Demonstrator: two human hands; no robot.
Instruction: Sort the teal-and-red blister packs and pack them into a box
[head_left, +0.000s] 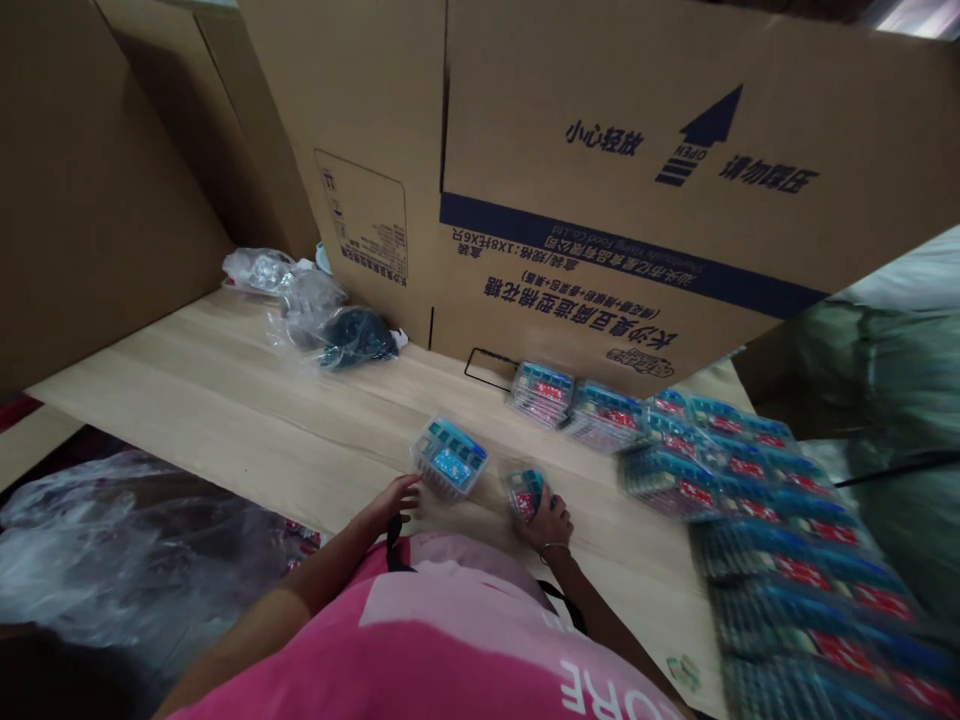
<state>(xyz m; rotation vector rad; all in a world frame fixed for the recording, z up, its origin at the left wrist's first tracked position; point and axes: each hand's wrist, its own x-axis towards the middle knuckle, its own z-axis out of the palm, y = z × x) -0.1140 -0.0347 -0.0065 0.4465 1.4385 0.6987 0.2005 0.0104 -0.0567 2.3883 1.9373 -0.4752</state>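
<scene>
My right hand [551, 522] is wrapped round the side of a small clear plastic pack [523, 493] with a teal and red printed face, just above the wooden table. To its left, a clear plastic pack [450, 455] with a teal and light blue face rests on the table; it looks like several thin trays stacked together. My left hand [397, 500] is at the near left corner of that pack, fingers apart and nothing held in them. Whether its fingertips touch the pack I cannot tell.
Rows of stacked teal and red packs [757, 510] cover the table's right side, blurred. Two more stacks [541, 392] stand against a large cardboard box [585, 250]. Crumpled clear bags [315, 310] lie at the back left. Plastic sheeting [135, 550] sits below the table's left edge.
</scene>
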